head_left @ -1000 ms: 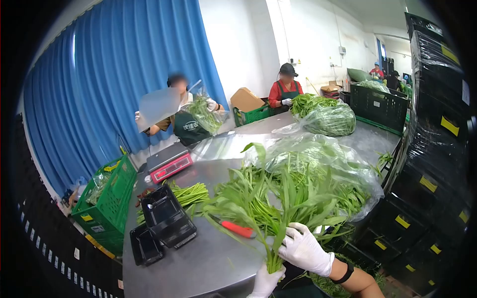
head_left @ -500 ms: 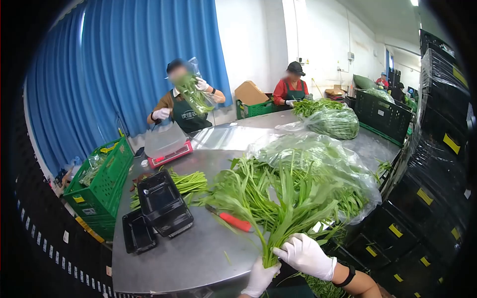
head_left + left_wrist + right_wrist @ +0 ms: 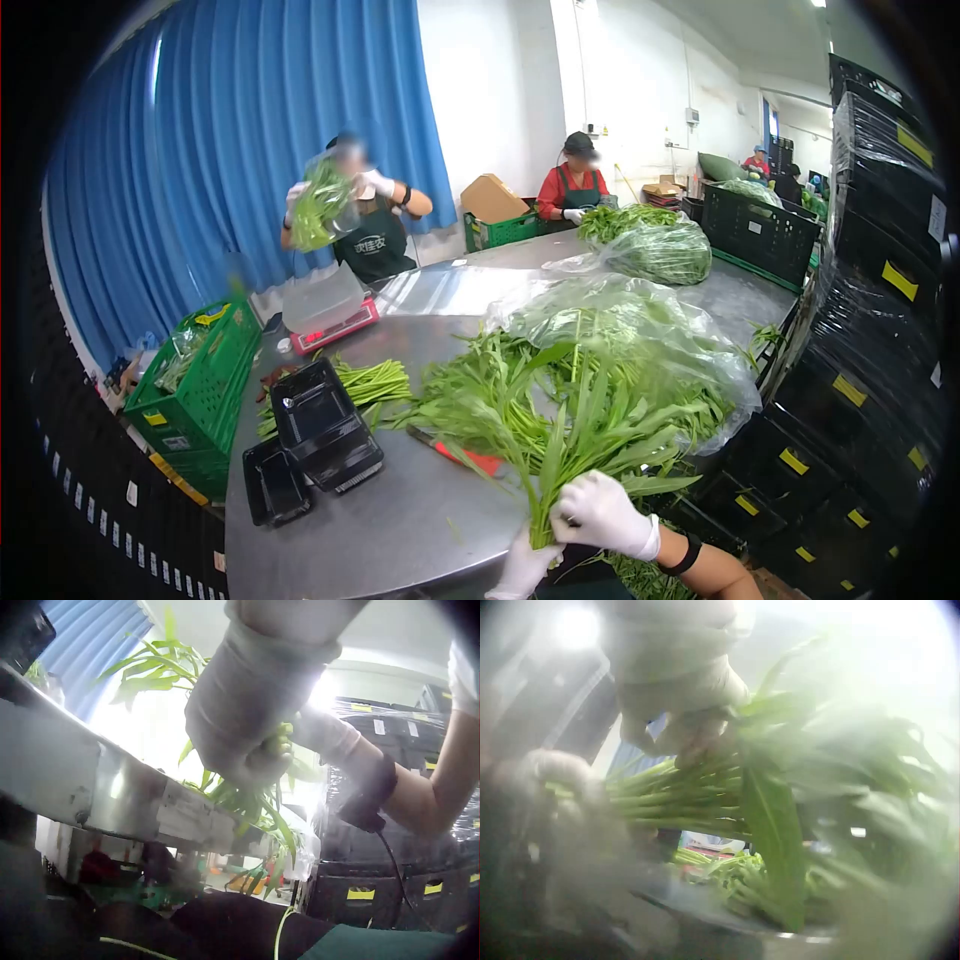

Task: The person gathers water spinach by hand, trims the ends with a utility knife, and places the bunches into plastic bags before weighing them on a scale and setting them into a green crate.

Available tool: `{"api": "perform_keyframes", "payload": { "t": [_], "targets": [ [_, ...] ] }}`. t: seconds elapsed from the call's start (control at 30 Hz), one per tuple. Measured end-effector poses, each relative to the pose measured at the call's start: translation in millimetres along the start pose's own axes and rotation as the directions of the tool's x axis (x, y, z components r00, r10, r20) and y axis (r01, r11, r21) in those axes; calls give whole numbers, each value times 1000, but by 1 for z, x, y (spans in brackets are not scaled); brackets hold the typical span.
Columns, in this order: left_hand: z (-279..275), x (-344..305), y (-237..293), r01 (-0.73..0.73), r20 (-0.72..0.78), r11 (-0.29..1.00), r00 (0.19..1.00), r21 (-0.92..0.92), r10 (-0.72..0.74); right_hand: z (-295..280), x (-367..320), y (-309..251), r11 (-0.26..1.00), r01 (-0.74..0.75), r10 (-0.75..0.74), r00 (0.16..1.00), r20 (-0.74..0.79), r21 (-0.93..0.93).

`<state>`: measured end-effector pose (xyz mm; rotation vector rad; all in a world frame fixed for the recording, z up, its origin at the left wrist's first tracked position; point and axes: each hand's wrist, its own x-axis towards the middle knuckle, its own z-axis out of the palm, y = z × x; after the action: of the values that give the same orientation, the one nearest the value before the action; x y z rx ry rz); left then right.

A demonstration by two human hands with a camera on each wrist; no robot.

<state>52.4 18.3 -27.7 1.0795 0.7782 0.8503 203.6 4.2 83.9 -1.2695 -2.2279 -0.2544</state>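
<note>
A bunch of leafy green stems [image 3: 545, 490] stands upright at the table's near edge in the head view. My gloved left hand [image 3: 525, 568] grips it low, near the cut ends; in the left wrist view the left hand [image 3: 240, 712] is curled round the stems. Just above, my gloved right hand [image 3: 603, 515] pinches at the side of the bunch. In the right wrist view the right hand's fingers [image 3: 705, 727] touch the stems [image 3: 682, 799]. Behind lies a heap of greens [image 3: 620, 400], partly under a clear plastic bag [image 3: 640, 310].
Red-handled knife [image 3: 465, 458] lies left of the bunch. Black trays [image 3: 325, 425], cut stems [image 3: 375, 383] and a red scale [image 3: 335, 328] are farther left. A green crate [image 3: 200, 365] stands beside the table, black crates [image 3: 850, 400] at right. Two people work across the table.
The right hand has shifted slightly along the bunch while the left keeps its grip. The person opposite has moved a bag of greens from the scale's right side over to the left.
</note>
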Motion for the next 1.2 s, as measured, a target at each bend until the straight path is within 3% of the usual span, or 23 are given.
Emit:
{"api": "perform_keyframes", "payload": {
  "t": [0.03,0.1,0.2,0.23,0.3,0.33,0.37,0.4,0.43,0.5,0.53,0.57,0.6,0.63,0.67,0.73,0.77,0.8,0.83,0.93,1.03,1.13,1.2],
  "targets": [
    [0,0,-1,35,-7,998,999,-45,-36,-3,-3,9,977,-70,107,978,-180,203],
    [-3,-2,10,60,39,998,997,-2,-60,-24,-18,20,946,-170,268,888,-374,276],
    [-8,-1,22,68,74,996,995,51,-71,-57,-74,30,794,-511,573,449,-686,329],
    [-9,-1,26,57,66,997,996,61,-61,-66,-96,37,721,-613,598,315,-737,324],
    [-5,-3,40,49,82,993,995,105,-58,-67,-127,51,526,-850,368,205,-907,21],
    [-3,-4,46,21,83,993,996,115,-30,-57,-158,62,495,-862,471,160,-867,110],
    [1,-5,52,-11,86,992,996,126,0,-38,-193,82,613,-657,621,58,-782,438],
    [4,-8,60,-17,98,985,995,173,0,-31,-196,80,440,-418,876,3,-483,795],
    [7,-9,60,-16,119,982,993,188,-6,-23,-195,75,120,-137,992,61,-112,983],
    [11,-15,55,-63,128,956,991,286,27,11,-171,61,-372,316,870,447,209,873],
    [11,-18,52,-138,200,944,977,299,79,31,-170,46,39,-150,904,426,29,988],
    [7,-18,42,-132,242,937,969,325,53,48,-171,32,405,-580,876,467,-119,707],
    [0,-16,29,-376,257,772,925,512,279,53,-172,27,57,-101,891,455,-5,993],
    [-5,-16,23,-564,329,513,813,647,480,53,-171,24,-309,428,863,501,62,849],
    [-9,-21,31,-592,418,256,757,764,502,43,-151,26,-289,467,891,451,56,836],
    [-12,-30,39,-524,386,251,811,814,440,19,-107,45,-257,627,803,562,-198,736],
    [-7,-32,42,-523,375,242,802,818,466,6,-101,30,-303,564,862,507,-32,768],
    [-8,-34,41,-535,402,235,803,812,439,52,-109,61,-395,668,667,680,-303,630],
    [-10,-34,39,-527,392,215,799,822,456,93,-121,92,-519,694,397,713,-578,499],
    [-15,-34,32,-532,402,184,786,826,469,84,-144,81,-509,617,475,783,-403,600],
    [-15,-32,29,-537,419,163,784,828,457,57,-147,66,-433,563,466,808,-359,705],
    [-5,-38,38,-495,346,246,814,834,466,67,-146,87,-520,565,440,820,-366,641],
    [-9,-35,37,-508,362,210,796,835,486,71,-150,95,-587,580,449,814,-370,565]
  ]
}}
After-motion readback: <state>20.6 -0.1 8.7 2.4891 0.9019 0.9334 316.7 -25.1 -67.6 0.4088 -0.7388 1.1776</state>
